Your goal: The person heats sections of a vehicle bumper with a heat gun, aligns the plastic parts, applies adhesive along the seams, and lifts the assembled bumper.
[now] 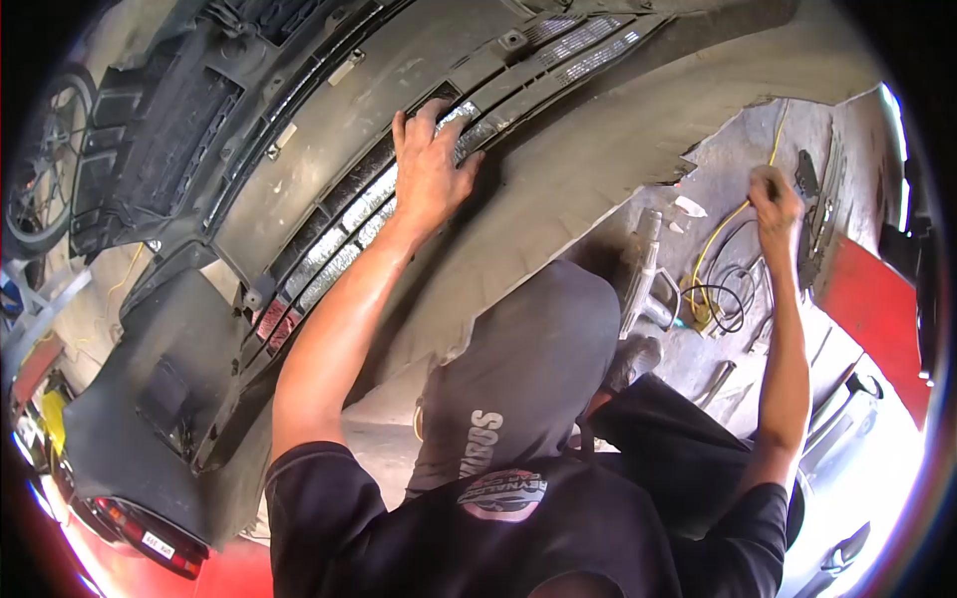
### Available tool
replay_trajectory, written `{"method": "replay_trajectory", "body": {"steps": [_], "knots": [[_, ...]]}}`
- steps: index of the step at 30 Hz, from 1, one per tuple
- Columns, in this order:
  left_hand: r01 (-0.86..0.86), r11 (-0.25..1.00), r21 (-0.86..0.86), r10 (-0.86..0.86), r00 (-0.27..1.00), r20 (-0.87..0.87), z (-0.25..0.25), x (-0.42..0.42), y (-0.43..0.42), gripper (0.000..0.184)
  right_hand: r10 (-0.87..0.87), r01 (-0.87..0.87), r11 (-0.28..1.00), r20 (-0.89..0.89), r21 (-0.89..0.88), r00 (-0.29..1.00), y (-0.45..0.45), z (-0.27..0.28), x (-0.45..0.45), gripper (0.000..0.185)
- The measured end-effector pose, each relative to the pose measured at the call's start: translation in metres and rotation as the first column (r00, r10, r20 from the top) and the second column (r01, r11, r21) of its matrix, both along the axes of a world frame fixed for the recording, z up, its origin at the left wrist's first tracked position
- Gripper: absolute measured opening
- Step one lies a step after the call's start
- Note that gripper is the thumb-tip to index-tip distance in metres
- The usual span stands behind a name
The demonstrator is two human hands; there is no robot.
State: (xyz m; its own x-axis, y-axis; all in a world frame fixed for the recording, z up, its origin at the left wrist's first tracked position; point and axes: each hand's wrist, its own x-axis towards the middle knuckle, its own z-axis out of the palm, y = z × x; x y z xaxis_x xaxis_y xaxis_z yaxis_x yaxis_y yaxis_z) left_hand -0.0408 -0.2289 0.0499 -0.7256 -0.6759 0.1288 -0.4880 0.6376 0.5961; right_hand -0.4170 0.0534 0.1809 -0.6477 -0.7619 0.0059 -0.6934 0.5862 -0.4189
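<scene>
- The big car bumper (558,189) is in front of the person, stretching from side to side past the knee; the left hand (434,164) is on its row of slots, with the fingers spread; this grip is loose and clenches nothing.
- The right hand (776,204) is out over the floor (743,149), with its fingers curled in; the yellow cord (716,239) meets it above and below; I cannot tell if this grip pinches the cord or just hides part of it.
- The thin bars between the slots look easy to snap; a hard push from the left hand could crack one.
- The torn edge (683,171) looks jagged; if the bumper slides, it could scratch an arm or a leg.
- The black cord (736,311) loops close to the gun-shaped tool (646,284); a tug on the loops could catch the tool and drag it.
- The bumper looks like hard plastic, dusty and brown-grey; it bends in a long curve; bumpy, shiny silver shows through the slots, and mesh (598,45) with tiny holes sits at the far end; the tool is pale and dirty, with a long, straight nose.
</scene>
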Motion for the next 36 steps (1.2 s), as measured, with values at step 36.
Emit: {"method": "replay_trajectory", "body": {"steps": [36], "knots": [[-0.005, 1.0, 0.014, 0.007, 0.987, -0.16, -0.007, 0.006, -0.001, 0.046, 0.98, -0.911, 0.169, 0.033, 0.376, 0.195, -0.255, -0.074, 0.137, 0.011]]}}
